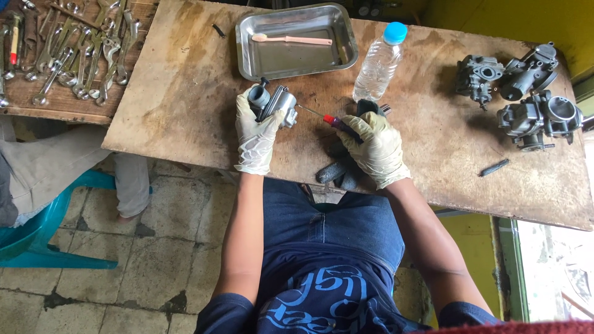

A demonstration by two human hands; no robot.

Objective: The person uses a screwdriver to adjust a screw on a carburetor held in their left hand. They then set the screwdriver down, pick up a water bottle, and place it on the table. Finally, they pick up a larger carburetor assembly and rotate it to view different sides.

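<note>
My left hand, in a pale glove, grips a grey metal carburetor upright on the worn wooden board. In my gloved right hand is a screwdriver with a red and black handle. Its thin shaft points left, and the tip touches the carburetor's side. A dark rubber part lies on the board under my right wrist.
A steel tray holding a pink toothbrush sits behind the carburetor, a clear water bottle beside it. Three more carburetors lie at the right. Several wrenches cover the left bench. A seated person's leg is at left.
</note>
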